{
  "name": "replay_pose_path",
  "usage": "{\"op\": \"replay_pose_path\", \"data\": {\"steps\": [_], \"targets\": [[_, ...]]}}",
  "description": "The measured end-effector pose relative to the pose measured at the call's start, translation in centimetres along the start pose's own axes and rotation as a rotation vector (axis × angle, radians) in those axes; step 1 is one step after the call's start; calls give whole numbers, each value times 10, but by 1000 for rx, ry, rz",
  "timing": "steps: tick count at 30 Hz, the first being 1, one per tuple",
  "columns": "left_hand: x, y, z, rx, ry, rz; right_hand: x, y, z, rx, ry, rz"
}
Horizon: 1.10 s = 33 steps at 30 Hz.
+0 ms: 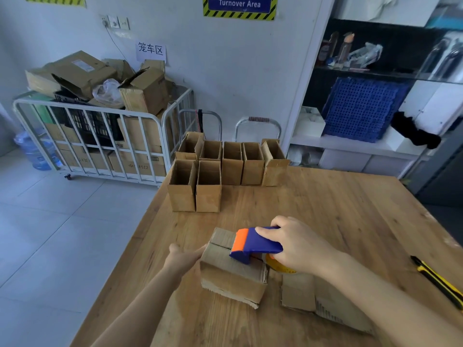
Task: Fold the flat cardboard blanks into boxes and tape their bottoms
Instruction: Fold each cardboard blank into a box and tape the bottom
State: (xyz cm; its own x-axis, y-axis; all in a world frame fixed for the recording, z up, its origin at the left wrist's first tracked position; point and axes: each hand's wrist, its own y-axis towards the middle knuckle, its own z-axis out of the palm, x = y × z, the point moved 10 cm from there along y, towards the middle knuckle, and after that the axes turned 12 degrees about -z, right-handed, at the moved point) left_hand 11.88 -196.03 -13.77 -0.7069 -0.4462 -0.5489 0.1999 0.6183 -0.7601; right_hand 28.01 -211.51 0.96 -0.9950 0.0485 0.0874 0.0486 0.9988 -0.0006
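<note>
A small cardboard box point(231, 274) stands bottom-up near the front of the wooden table point(338, 209), its two bottom flaps closed with a seam between them. My left hand point(184, 255) holds the box's left side. My right hand point(299, 246) grips a blue and orange tape dispenser point(253, 244) that rests on the box's bottom over the seam, its orange blade pointing away from me. A yellowish tape roll point(278, 267) shows under my right hand. Flat cardboard blanks point(323, 301) lie to the right of the box, partly under my right forearm.
Several folded open-topped boxes point(220, 169) stand in two rows at the table's far left. A yellow and black utility knife point(437, 281) lies near the right edge. A white cage trolley point(100, 136) full of cartons stands on the floor beyond; shelves point(375, 108) at right.
</note>
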Motion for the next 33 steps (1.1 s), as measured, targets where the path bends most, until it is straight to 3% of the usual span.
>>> {"op": "replay_pose_path", "data": {"steps": [2, 5, 6, 10, 18, 28, 33], "targets": [[-8, -2, -6, -78, 15, 139, 2, -1, 0, -1, -6, -9], [-39, -27, -2, -42, -3, 370, 2, 1, -2, -14, -8, -8], [-53, -38, 5, -29, 109, 460, 2, 1, -3, -14, -3, -1], [-76, -71, 63, 52, 943, 799, 4, 1, -6, -7, 30, 10], [-71, -66, 82, -201, 1346, 973, 5, -8, -18, 40, 107, 29], [-69, -70, 86, -181, 1412, 956, -24, -68, -2, 106, 122, 81], [-75, -80, 93, -290, 1491, 987, -34, -68, 11, 69, 121, 87]]}}
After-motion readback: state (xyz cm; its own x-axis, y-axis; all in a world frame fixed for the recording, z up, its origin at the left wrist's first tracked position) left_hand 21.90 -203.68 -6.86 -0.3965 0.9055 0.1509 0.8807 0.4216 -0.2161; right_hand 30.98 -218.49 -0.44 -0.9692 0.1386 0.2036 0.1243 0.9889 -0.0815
